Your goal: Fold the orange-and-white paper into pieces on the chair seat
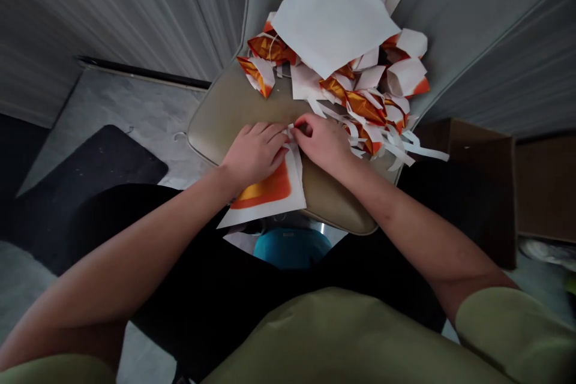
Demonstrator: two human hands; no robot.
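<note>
Paper lies beneath left fingers.

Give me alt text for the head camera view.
A person's left hand rests on an orange-printed sheet on a padded seat; the right hand pinches at its far end. Beyond lie a plain white sheet, crumpled orange paper, white strips.

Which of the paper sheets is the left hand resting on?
The orange-printed sheet at the near edge of the seat. The large plain white sheet instead lies farther away, over the crumpled pieces.
</note>
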